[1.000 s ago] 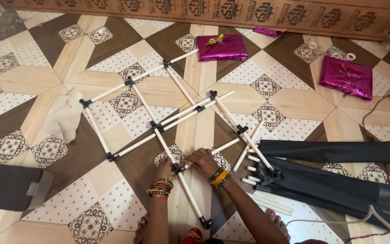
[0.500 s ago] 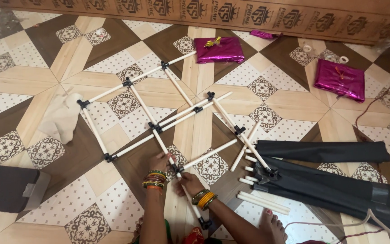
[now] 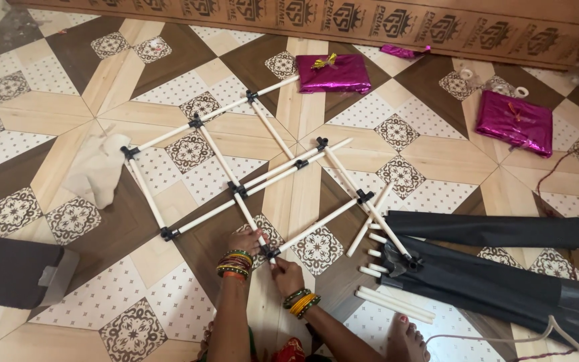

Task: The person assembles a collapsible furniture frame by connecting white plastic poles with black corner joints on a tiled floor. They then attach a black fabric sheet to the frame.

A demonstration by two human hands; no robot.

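Dark flat case (image 3: 8, 271) at 9 o'clock; beige cloth (image 3: 96, 169) beside white rod frame (image 3: 236, 167) w/ black joints, spread over floor centre; left hand (image 3: 244, 240) fingers curled on a rod at black connector (image 3: 271, 253); right hand (image 3: 288, 275) pinching same connector from 6 o'clock; black fabric rolls (image 3: 490, 268) at 3 o'clock.

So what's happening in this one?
A person sits on a tiled floor, both hands at one black joint of a lattice frame of white rods. The left hand and right hand meet there. Spare rods and black fabric rolls lie to the right.
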